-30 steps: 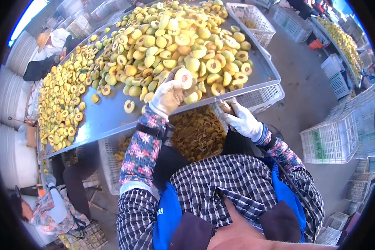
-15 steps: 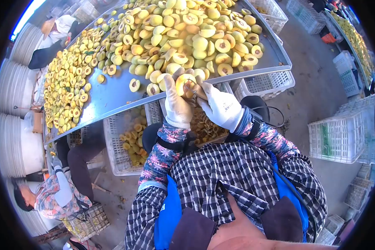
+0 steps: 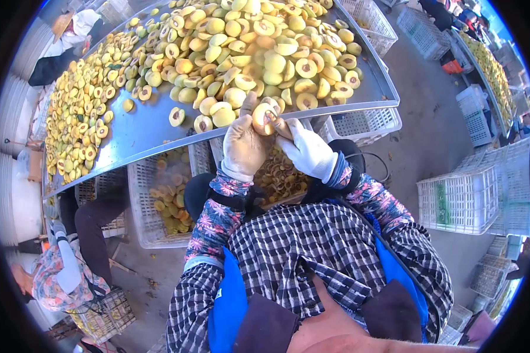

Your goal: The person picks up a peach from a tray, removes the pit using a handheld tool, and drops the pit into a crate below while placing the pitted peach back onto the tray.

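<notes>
Left hand (image 3: 244, 146) pinches fruit half (image 3: 261, 120) at twelve o'clock; right hand (image 3: 310, 152) grips tool handle (image 3: 282, 127). Likely soft, slippery: hold the rounded back.

White crates (image 3: 458, 200) at far right, seated co-worker (image 3: 65, 276) lower left, straw hat (image 3: 62, 25) upper left.
</notes>
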`<state>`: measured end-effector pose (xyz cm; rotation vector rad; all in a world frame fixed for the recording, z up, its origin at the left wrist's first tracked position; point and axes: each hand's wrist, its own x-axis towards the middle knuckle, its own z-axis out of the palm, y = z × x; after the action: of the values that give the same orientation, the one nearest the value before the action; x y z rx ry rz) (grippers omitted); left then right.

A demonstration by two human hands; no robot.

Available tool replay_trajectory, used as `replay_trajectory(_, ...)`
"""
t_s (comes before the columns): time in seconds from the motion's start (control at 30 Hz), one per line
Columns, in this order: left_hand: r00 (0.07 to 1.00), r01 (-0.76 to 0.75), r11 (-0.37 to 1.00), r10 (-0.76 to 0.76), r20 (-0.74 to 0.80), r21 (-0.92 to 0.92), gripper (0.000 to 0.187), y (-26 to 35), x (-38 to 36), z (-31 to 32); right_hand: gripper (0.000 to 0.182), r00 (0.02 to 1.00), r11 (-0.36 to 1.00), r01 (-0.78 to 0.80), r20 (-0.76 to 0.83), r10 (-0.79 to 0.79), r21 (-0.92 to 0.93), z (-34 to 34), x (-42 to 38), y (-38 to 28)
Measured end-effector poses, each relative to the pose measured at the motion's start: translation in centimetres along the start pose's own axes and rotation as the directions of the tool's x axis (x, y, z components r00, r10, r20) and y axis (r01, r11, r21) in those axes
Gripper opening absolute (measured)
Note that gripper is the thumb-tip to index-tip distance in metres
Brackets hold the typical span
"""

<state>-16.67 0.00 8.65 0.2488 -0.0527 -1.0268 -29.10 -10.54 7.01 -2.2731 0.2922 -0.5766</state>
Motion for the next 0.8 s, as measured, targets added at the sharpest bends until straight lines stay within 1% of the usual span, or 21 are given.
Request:
replay_trajectory(0.03,0.996,0.010,0.998,-0.015,0.087,0.060,0.042,0.1,0.2,-1.4,0.032,0.999,0.999,0.041,-0.034,-0.041,-0.008,0.2,-0.2,0.1)
replay_trajectory(0.07,0.996,0.002,0.998,-0.007,0.087,0.055,0.042,0.1,0.3,-2.0,0.032,0.999,0.999,0.046,-0.026,-0.046,-0.009,0.0,-0.2,0.1)
replay_trajectory(0.13,0.999,-0.019,0.959,0.006,0.046,0.282,0.043,0.1,0.3,-3.3,0.032,0.999,0.996,0.048,0.009,-0.048,-0.077,-0.4,-0.4,0.1)
replay_trajectory(0.17,0.997,-0.004,0.956,-0.019,0.075,0.295,0.044,0.2,-0.1,-3.0,0.033,0.996,0.988,0.078,-0.033,-0.083,-0.133,-0.6,-0.4,-0.6)
replay_trajectory(0.2,0.997,-0.003,0.957,-0.019,0.073,0.291,0.044,0.3,-0.2,-2.8,0.033,0.996,0.988,0.076,-0.029,-0.080,-0.134,-0.6,-0.4,-0.9)
replay_trajectory(0.27,0.997,-0.003,0.884,0.042,-0.072,0.468,0.049,0.1,-0.3,-2.5,0.033,0.978,0.958,0.171,-0.080,-0.193,-0.229,-0.4,-0.4,-1.5)
replay_trajectory(0.3,0.997,-0.002,0.886,0.039,-0.070,0.465,0.049,0.0,-0.2,-2.5,0.033,0.973,0.948,0.191,-0.078,-0.217,-0.255,-0.1,-0.4,-1.2)
replay_trajectory(0.33,0.995,-0.039,0.865,0.079,-0.058,0.500,0.049,-0.3,-0.1,-2.8,0.033,0.973,0.947,0.192,-0.077,-0.218,-0.256,0.1,-0.3,-1.1)
replay_trajectory(0.37,0.992,-0.075,0.842,0.118,-0.047,0.534,0.049,-0.5,0.0,-3.0,0.032,0.981,0.948,0.173,-0.039,-0.190,-0.268,0.2,-0.3,-1.3)
replay_trajectory(0.43,0.990,-0.079,0.823,0.132,-0.053,0.563,0.049,-0.5,0.2,-4.1,0.031,0.992,0.951,0.123,0.046,-0.115,-0.283,0.2,-0.3,-1.3)
replay_trajectory(0.47,0.988,-0.080,0.801,0.143,-0.060,0.593,0.049,-0.4,0.1,-4.2,0.031,0.992,0.951,0.124,0.049,-0.115,-0.284,0.1,-0.3,-1.3)
replay_trajectory(0.5,0.988,-0.079,0.803,0.143,-0.061,0.590,0.049,-0.4,-0.1,-4.2,0.031,0.992,0.946,0.091,0.111,-0.059,-0.311,-0.1,-0.3,-1.4)
replay_trajectory(0.53,0.988,-0.066,0.774,0.137,-0.065,0.630,0.048,-0.4,-0.3,-4.3,0.030,0.985,0.939,0.060,0.172,0.000,-0.340,-0.2,-0.4,-1.5)
replay_trajectory(0.57,0.989,-0.051,0.742,0.132,-0.071,0.668,0.048,-0.5,-0.6,-4.3,0.030,0.984,0.938,0.058,0.177,0.003,-0.340,-0.1,-0.5,-0.9)
replay_trajectory(0.6,0.989,-0.047,0.746,0.130,-0.076,0.664,0.048,-0.5,-0.8,-4.4,0.028,0.978,0.938,0.090,0.207,-0.020,-0.336,0.1,-0.7,0.0)
replay_trajectory(0.63,0.987,-0.034,0.704,0.134,-0.087,0.710,0.048,-0.5,-0.9,-4.4,0.027,0.971,0.936,0.122,0.236,-0.043,-0.331,0.2,-0.8,0.5)
replay_trajectory(0.67,0.986,-0.019,0.658,0.138,-0.096,0.753,0.048,-0.5,-1.0,-4.3,0.027,0.970,0.936,0.118,0.238,-0.038,-0.332,0.2,-0.7,0.7)
replay_trajectory(0.7,0.985,-0.036,0.622,0.155,-0.078,0.782,0.047,-0.5,-1.3,-3.9,0.026,0.964,0.925,0.115,0.265,-0.016,-0.361,0.0,-0.8,0.6)
replay_trajectory(0.73,0.985,-0.030,0.626,0.151,-0.083,0.780,0.047,-0.7,-1.3,-4.2,0.025,0.956,0.914,0.113,0.292,0.007,-0.390,-0.1,-0.9,0.6)
replay_trajectory(0.8,0.980,-0.023,0.558,0.178,-0.092,0.830,0.045,-0.8,-0.8,-5.1,0.025,0.954,0.921,0.104,0.300,0.015,-0.375,-0.1,-0.9,0.3)
